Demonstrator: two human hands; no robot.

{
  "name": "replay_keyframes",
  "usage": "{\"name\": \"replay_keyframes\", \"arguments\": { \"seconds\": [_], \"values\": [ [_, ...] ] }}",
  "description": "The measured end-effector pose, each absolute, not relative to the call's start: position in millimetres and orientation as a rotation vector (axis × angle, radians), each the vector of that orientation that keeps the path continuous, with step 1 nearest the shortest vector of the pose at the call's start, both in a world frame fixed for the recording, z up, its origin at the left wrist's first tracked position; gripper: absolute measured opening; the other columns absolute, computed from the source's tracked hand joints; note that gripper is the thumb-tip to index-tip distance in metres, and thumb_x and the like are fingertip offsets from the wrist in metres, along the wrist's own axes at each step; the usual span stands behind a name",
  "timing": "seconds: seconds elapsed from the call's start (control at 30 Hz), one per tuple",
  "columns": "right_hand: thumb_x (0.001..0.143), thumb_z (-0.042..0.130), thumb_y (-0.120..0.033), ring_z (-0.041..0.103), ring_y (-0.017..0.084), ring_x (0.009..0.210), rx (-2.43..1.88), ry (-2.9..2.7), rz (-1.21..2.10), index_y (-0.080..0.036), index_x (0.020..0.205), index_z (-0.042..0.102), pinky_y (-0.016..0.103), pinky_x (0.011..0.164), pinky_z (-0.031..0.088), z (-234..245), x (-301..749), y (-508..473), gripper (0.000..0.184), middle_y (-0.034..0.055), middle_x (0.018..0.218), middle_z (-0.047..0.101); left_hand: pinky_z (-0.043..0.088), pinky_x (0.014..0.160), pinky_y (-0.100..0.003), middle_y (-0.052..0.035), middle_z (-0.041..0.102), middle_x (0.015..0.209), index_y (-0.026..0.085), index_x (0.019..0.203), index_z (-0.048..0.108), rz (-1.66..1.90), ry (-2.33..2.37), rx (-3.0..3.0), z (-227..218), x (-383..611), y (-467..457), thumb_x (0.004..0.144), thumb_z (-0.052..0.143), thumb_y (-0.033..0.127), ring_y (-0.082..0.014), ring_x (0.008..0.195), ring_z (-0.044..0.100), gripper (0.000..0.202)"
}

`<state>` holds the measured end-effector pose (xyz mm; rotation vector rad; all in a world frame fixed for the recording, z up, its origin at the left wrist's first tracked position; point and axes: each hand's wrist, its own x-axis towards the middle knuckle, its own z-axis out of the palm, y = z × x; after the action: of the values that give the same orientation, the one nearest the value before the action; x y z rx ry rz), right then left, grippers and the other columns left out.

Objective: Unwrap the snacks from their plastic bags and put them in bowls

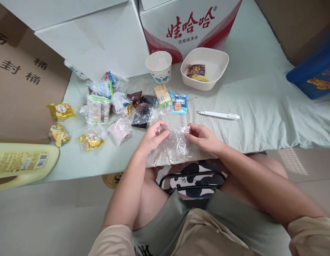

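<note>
A crinkled clear plastic bag (pixel 177 145) is stretched between my two hands at the near edge of the cloth-covered surface. My left hand (pixel 155 137) pinches its left upper corner between thumb and fingers. On the other side, my right hand (pixel 201 137) grips the right upper corner the same way. Just beyond the hands lie a blue snack packet (pixel 179 104) and a pale wrapped biscuit (pixel 162 94). A white utility knife (pixel 218 115) rests to the right, its tip pointing left.
A white paper cup (pixel 159 67) holding clear plastic stands beside a white bowl (pixel 187 80) with a few wrapped snacks. Several bagged snacks (pixel 98 108) spread to the left. White cartons (pixel 101 39) stand behind. A yellow jug (pixel 26 161) and blue container (pixel 314 78) flank the surface.
</note>
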<state>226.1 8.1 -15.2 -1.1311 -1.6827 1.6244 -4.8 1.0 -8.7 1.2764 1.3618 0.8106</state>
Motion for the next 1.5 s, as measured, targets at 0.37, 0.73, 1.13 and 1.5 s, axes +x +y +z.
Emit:
{"name": "replay_keyframes", "arguments": {
  "seconds": [0.37,0.73,1.13,1.5],
  "values": [
    [0.088,0.053,-0.040,0.047,0.014,0.069,-1.133,-1.649,1.482,-0.020,0.080,0.050,0.030,0.065,0.038,-11.3,225.7,7.1,0.022,-0.0010,0.073,0.049,0.049,0.057,-0.024,0.0025,0.065,0.070,0.021,0.092,0.062,1.100,1.335,1.095,-6.7,-7.7,5.5,0.065,0.082,0.039,-0.0124,0.059,0.061,0.039],
    [0.080,0.068,-0.045,0.061,0.018,0.077,-1.138,-1.455,1.702,-0.019,0.097,0.057,0.035,0.073,0.051,-16.5,223.9,7.0,0.032,0.0046,0.086,0.065,0.056,0.063,-0.025,-0.0011,0.071,0.080,0.020,0.093,0.062,0.940,1.192,0.996,-11.4,-3.0,2.3,0.071,0.081,0.048,-0.0155,0.071,0.070,0.040],
    [0.085,0.064,-0.046,0.052,0.013,0.051,-1.152,-1.366,1.725,-0.022,0.094,0.053,0.028,0.051,0.045,-6.1,226.7,7.5,0.028,-0.0036,0.057,0.056,0.045,0.041,-0.024,0.0061,0.060,0.054,0.024,0.102,0.055,0.840,1.199,0.913,0.1,-9.5,0.3,0.071,0.077,0.044,-0.0143,0.044,0.060,0.043],
    [0.085,0.053,-0.059,0.052,0.014,0.065,-0.970,-1.232,1.785,-0.020,0.069,0.056,0.029,0.059,0.042,-5.3,233.9,12.6,0.042,0.0039,0.072,0.058,0.050,0.054,-0.030,-0.0022,0.059,0.070,0.018,0.075,0.061,0.976,0.973,0.917,12.0,-18.1,-0.1,0.053,0.077,0.072,-0.0139,0.056,0.056,0.060]
  ]
}}
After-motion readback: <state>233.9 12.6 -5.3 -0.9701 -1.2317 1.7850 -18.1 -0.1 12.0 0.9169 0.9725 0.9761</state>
